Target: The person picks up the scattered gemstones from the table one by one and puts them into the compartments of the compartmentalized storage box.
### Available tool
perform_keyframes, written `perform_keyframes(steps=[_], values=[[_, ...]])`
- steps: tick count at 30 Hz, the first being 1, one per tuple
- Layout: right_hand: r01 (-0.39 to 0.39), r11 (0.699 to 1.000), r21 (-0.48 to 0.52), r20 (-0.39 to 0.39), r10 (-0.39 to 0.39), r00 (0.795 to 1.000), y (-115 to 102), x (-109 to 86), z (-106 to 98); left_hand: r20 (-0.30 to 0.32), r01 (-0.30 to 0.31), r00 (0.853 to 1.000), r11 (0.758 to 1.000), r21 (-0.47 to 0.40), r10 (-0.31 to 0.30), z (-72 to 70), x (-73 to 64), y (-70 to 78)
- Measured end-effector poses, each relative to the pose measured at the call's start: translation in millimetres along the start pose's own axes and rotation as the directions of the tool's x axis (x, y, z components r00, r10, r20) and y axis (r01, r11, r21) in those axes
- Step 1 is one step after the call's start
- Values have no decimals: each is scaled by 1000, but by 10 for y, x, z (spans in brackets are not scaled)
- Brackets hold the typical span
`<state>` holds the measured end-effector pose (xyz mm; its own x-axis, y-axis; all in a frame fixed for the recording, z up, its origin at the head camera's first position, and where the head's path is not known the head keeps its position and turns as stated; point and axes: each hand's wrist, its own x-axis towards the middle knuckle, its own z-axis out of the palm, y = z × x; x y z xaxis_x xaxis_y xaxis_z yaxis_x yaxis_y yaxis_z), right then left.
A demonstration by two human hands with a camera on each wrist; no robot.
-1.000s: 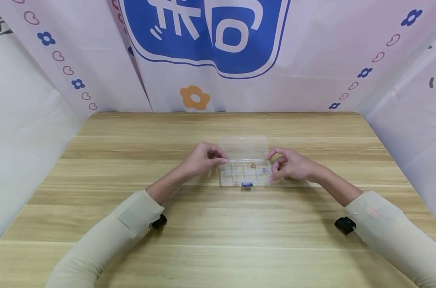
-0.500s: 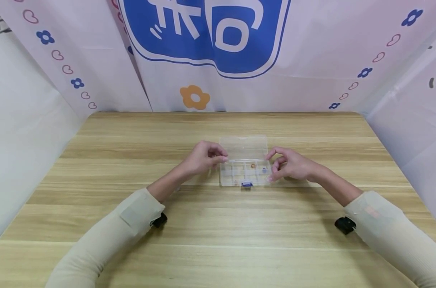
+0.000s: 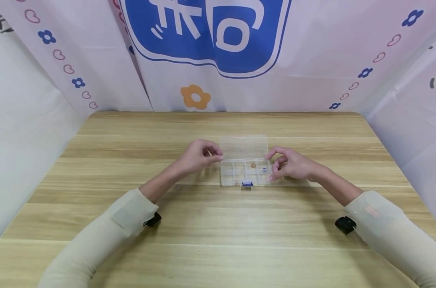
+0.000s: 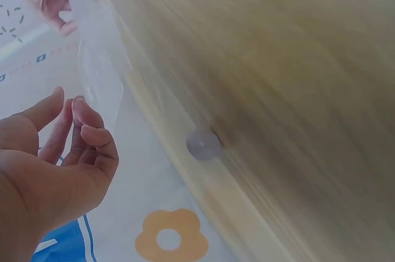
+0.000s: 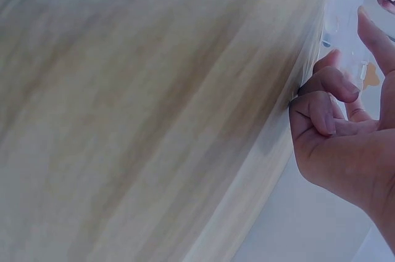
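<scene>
On the table (image 3: 218,232) lies a clear plastic compartment box (image 3: 239,178), its lid (image 3: 243,147) raised towards the back. Several small items sit in separate compartments, including an orange bead-like piece (image 3: 253,165) and a blue one (image 3: 264,170). My left hand (image 3: 200,155) is beside the box's left edge, fingers loosely bent; the left wrist view shows its thumb and fingertips apart with nothing visible between them. With thumb and forefinger spread along the right end, my right hand (image 3: 291,163) holds the box; its other fingers curl near the table. A translucent round bead (image 4: 203,143) lies on the table.
A blue latch (image 3: 247,184) projects from the box's front edge. Behind the table hangs a white printed cloth (image 3: 304,88) with a large blue sign. Both sleeved forearms reach in from the front, with a black device (image 3: 345,225) under the right cuff.
My left hand has drawn back slightly to the left, away from the box's compartments. The right hand and the box have stayed in place.
</scene>
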<state>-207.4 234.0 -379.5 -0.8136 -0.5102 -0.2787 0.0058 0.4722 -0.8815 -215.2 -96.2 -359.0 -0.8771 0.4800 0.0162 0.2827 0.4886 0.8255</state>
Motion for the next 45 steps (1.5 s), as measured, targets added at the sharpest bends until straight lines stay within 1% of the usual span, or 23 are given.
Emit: perform_keyframes(steps=[10, 19, 26, 29, 33, 36, 40, 44, 45], values=[[2, 1000, -9, -3, -2, 1000, -19, -14, 0, 26, -38, 999, 998, 39, 37, -113, -128, -74], [-5, 1000, -25, 3, 5, 1000, 7, -10, -10, 101, -74, 993, 993, 93, 64, -282, -276, -190], [2, 1000, -20, 1, -2, 1000, 2, -16, -2, 102, -91, 992, 980, 175, 74, -372, -345, -264], [2, 1000, -21, 1, -2, 1000, -7, -21, 2, 114, -100, 990, 973, 210, 77, -414, -374, -290], [0, 1000, -21, 0, 0, 1000, -23, -29, 4, 189, -137, 978, 963, 231, 94, -476, -408, -324], [3, 1000, -19, 1, -3, 1000, -28, -30, 2, 266, -161, 959, 959, 234, 96, -522, -433, -345], [10, 1000, -18, 2, -10, 1000, -29, -27, 1, 348, -153, 935, 960, 234, 64, -572, -466, -364], [17, 1000, -11, 4, -16, 1000, -35, -28, 3, 398, -118, 917, 961, 250, 9, -608, -490, -360], [18, 1000, -9, 5, -18, 1000, -36, -28, 4, 404, -104, 915, 961, 257, -9, -616, -495, -355]])
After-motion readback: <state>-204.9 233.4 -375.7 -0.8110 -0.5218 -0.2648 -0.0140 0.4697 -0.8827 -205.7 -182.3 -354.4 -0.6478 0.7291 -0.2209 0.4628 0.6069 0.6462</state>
